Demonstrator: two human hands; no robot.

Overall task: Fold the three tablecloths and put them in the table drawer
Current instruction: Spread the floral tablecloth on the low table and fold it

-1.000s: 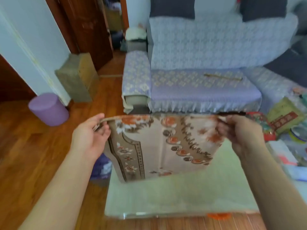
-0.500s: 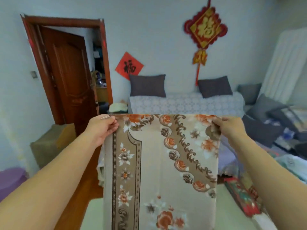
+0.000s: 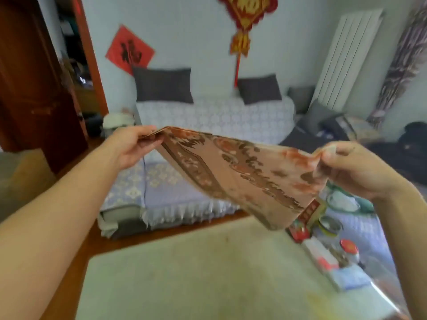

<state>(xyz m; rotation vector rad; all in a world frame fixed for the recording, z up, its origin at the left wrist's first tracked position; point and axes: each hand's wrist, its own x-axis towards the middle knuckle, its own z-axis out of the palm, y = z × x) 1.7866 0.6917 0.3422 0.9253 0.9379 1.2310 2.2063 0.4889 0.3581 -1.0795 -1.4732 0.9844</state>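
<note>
Tablecloth (image 3: pixel 245 172) stretched in the air above my table (image 3: pixel 196 273), my left hand (image 3: pixel 131 146) pinching its left corner, my right hand (image 3: pixel 353 167) pinching its right corner, cloth blurred, sofa (image 3: pixel 208 118) behind, clutter at the table's right.

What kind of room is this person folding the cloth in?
Most likely a home living room: a covered sofa with dark cushions, a red hanging ornament on the wall, and a white radiator.

One tablecloth (image 3: pixel 240 174) held between two hands, left (image 3: pixel 134 146) and right (image 3: pixel 353 169); two dark cushions (image 3: pixel 164 85) on one sofa (image 3: pixel 215 116); one bench (image 3: pixel 196 273); two red wall ornaments (image 3: pixel 129 50).
</note>
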